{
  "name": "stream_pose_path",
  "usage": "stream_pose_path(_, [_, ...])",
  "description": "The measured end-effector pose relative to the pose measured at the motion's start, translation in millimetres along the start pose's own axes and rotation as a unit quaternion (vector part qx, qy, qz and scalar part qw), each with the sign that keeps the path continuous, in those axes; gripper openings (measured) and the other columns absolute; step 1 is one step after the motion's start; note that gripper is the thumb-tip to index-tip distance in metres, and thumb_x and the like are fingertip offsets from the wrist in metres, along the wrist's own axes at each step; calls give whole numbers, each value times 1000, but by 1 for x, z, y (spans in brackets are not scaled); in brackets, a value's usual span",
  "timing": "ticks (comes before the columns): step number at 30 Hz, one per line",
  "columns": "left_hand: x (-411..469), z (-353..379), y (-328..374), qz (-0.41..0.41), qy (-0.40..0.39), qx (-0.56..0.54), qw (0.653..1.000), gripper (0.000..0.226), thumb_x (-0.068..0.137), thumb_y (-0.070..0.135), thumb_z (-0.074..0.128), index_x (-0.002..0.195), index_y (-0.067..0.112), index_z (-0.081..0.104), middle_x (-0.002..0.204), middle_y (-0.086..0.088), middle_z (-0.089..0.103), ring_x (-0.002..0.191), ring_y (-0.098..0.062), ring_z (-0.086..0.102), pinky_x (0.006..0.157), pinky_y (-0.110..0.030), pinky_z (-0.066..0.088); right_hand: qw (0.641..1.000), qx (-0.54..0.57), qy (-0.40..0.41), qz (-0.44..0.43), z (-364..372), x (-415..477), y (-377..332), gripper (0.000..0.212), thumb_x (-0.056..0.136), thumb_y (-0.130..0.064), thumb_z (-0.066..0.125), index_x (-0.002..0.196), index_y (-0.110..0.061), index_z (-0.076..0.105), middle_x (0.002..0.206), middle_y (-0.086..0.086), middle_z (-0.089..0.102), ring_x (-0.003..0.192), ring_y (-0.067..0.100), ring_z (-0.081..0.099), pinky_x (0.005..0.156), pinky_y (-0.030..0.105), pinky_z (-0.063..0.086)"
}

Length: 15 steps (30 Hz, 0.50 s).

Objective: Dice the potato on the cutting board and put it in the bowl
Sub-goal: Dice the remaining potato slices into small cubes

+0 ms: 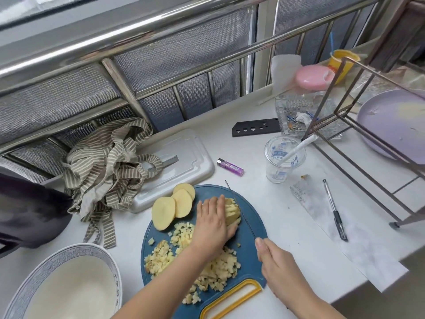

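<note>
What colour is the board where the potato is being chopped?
The cutting board is dark blue, with a yellow rim round its handle. The head view shows it best.

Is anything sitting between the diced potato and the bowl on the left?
Nothing visible does. The diced potato lies on the left of the cutting board, and only bare counter separates that board from the bowl. The striped cloth has straps ending just behind that gap. The left hand rests on potato strips; the right hand grips the knife.
</note>
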State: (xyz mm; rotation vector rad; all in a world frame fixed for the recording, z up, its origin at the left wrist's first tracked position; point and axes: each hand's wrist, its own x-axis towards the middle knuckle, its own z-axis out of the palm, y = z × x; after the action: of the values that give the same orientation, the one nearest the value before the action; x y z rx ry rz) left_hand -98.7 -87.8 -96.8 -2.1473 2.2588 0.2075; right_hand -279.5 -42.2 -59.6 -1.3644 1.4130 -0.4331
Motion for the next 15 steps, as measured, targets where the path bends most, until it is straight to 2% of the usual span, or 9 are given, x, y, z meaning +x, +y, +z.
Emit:
stream_pose_path(6, [4, 5, -3, 15, 32, 2, 999, 66, 78, 55, 37, 120, 4, 44, 106, -14, 61, 96, -31, 58, 92, -47, 47, 999, -34, -20, -25, 1, 2, -2, 49, 91, -60, 26, 71, -16, 36, 56, -5, 35, 52, 7, 32, 55, 27, 29])
stream_pose_path(10, [5, 11, -3, 19, 54, 7, 998, 64, 77, 48, 41, 120, 1, 43, 104, -18, 60, 98, -31, 45, 93, -45, 31, 998, -57, -25, -13, 2, 4, 0, 45, 94, -55, 24, 70, -18, 32, 57, -3, 34, 52, 7, 31, 54, 24, 27])
stream_pose_path(15, [5, 21, -5, 26, 23, 20, 999, 66, 76, 45, 41, 121, -3, 48, 108, -21, 60, 100, -36, 54, 95, -47, 30, 996, -74, -39, 5, 7, 3, 4, 43, 97, -52, 20, 71, -18, 31, 60, -2, 34, 54, 8, 33, 56, 25, 26])
